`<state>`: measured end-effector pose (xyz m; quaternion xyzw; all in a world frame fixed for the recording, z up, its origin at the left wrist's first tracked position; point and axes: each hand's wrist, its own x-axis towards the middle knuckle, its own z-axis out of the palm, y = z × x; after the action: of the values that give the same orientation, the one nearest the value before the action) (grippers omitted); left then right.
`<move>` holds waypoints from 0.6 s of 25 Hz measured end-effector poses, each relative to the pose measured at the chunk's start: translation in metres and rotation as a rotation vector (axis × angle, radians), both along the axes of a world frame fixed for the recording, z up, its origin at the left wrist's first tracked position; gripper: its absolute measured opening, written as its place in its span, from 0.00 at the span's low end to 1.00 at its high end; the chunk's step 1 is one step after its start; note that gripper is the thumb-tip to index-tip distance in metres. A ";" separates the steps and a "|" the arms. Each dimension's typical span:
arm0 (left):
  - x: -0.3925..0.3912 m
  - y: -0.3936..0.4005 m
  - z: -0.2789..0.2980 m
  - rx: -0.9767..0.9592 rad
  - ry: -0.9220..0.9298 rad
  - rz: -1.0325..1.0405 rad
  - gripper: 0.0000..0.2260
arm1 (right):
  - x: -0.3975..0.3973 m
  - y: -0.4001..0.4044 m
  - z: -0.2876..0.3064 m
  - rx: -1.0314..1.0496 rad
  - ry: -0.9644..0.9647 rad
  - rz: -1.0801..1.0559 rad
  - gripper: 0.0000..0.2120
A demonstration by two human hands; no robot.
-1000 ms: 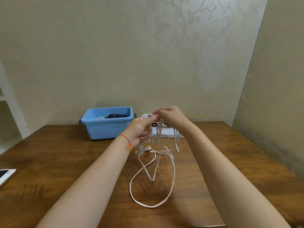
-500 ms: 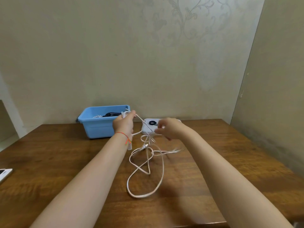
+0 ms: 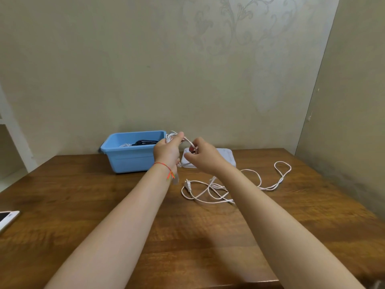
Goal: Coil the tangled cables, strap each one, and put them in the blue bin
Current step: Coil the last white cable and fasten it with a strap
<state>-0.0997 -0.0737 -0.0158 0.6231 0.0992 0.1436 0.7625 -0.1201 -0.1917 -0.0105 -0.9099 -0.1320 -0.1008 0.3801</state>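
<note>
White, thin and limp, the cable (image 3: pixel 210 189) lies mostly in loose tangled loops on the counter (image 3: pixel 83 205), its plug end near the left forearm and a long loop trailing to the right; one strand rises to the hands. The left hand (image 3: pixel 167 150) grips a small bundle of finished turns, fingers curled round it. The right hand (image 3: pixel 203 156) pinches the strand just beside it. Judged light, soft and prone to snagging, the cable is best held at the gathered turns and fed through the fingers. Behind, the blue bin (image 3: pixel 130 157) already contains a dark cable and a white one. A white flat box (image 3: pixel 227 157) and a phone (image 3: pixel 7 219) lie apart. No legible writing.
</note>
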 end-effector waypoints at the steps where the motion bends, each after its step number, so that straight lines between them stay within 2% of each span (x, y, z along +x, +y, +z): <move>1: 0.000 0.004 0.000 0.008 0.017 0.037 0.11 | 0.003 -0.001 -0.004 -0.024 -0.002 -0.042 0.13; 3: 0.001 0.020 -0.005 0.043 0.059 0.099 0.13 | 0.010 -0.013 -0.016 -0.132 0.016 -0.113 0.23; 4: 0.002 0.028 -0.008 0.057 0.077 0.074 0.13 | 0.014 -0.018 -0.020 -0.133 0.026 -0.113 0.24; 9: -0.006 0.036 -0.023 0.092 0.132 -0.305 0.11 | 0.015 -0.010 -0.021 0.196 0.071 0.087 0.09; 13: -0.011 0.047 -0.033 0.148 0.148 -0.464 0.15 | 0.018 -0.018 -0.004 0.329 -0.084 -0.045 0.08; 15: -0.011 0.056 -0.038 0.142 0.135 -0.563 0.09 | 0.023 -0.029 -0.004 0.316 -0.106 -0.101 0.09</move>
<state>-0.1103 -0.0178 -0.0537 0.6860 -0.0375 -0.1085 0.7184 -0.0969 -0.2206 -0.0145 -0.8377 -0.0883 -0.1870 0.5055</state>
